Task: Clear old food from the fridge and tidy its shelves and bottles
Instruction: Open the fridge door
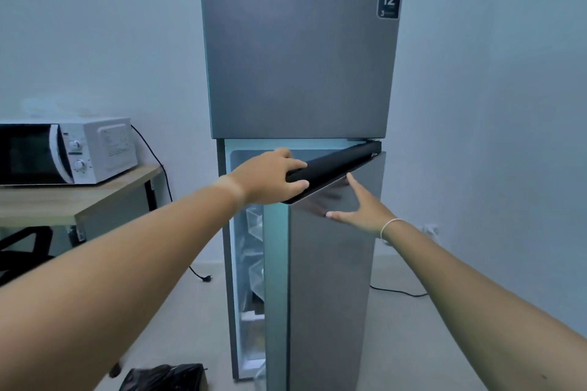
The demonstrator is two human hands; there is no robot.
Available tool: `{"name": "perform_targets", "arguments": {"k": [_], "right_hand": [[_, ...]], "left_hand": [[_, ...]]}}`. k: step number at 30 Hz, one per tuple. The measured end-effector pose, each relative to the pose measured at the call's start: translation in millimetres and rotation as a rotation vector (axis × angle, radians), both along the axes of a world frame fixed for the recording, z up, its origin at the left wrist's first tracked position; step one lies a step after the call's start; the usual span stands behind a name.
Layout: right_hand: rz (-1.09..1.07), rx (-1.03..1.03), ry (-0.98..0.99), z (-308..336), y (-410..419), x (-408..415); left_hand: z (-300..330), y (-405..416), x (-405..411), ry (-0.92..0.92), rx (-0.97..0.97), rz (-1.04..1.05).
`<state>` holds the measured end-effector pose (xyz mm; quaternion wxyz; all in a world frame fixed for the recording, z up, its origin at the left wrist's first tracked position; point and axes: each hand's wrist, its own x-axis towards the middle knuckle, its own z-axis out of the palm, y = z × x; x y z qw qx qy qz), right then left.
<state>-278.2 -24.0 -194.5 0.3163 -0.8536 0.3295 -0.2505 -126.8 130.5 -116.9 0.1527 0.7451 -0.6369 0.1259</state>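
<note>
Under my left hand (270,176), fingers curl over the door (330,263) top; my right hand (362,209), fingers spread, presses its front.

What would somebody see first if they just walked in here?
A tall grey fridge fills the middle, its lower door partly open. The left hand grips the door's black top edge, and the right hand lies flat against its front. A white microwave sits on a wooden table at the left, and a black plastic bag lies on the floor.
</note>
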Motion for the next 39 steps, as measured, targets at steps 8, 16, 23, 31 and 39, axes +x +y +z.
{"name": "perform_targets", "arguments": {"k": [8, 16, 23, 31, 39], "right_hand": [[0.074, 0.063, 0.158, -31, 52, -77], [0.002, 0.153, 0.049, -51, 92, -154], [-0.288, 0.162, -0.143, -56, 91, -198], [-0.554, 0.156, -0.279, -54, 75, -240], [-0.637, 0.203, -0.242, -56, 62, -264]], "left_hand": [[-2, -4, -79, 0.057, -0.018, -0.073], [-7, -17, -144, 0.097, -0.031, -0.185], [-35, -22, -173, 0.211, -0.011, -0.342], [-86, -41, -166, 0.056, 0.227, -0.275], [-99, -66, -203, 0.066, 0.187, -0.371]]}}
